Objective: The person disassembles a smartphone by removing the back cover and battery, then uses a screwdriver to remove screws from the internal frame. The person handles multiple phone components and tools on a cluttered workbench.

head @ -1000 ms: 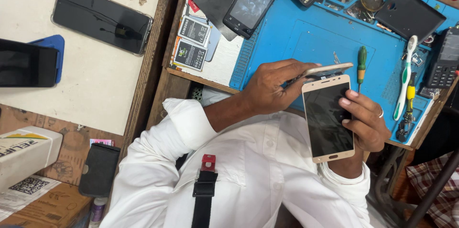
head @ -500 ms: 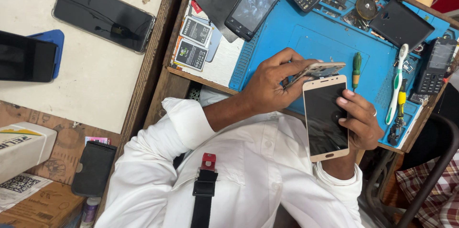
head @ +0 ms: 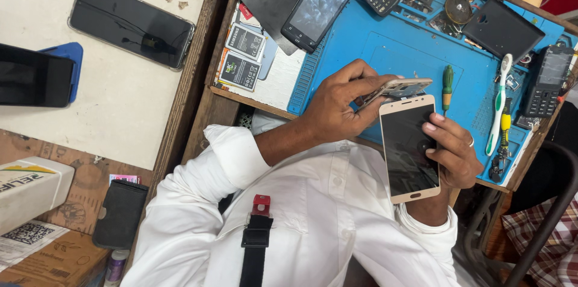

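While the gold-framed smartphone with a dark glass screen (head: 410, 150) stands upright just above the blue silicone repair mat (head: 385, 52), it looks light, stiff and slick – its glass probably fragile, so the side edges seem the safest hold. The right hand (head: 453, 153) is half closed around its right edge. The left hand (head: 337, 103) pinches a thin gold back cover (head: 397, 88) at the phone's top – fingers curled tight.

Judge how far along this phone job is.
Done: a thin gold part looks lifted off the phone. In hand: the left hand pinches that part, the right hand holds the phone. Left: the screwdriver lies unused on the blue mat.
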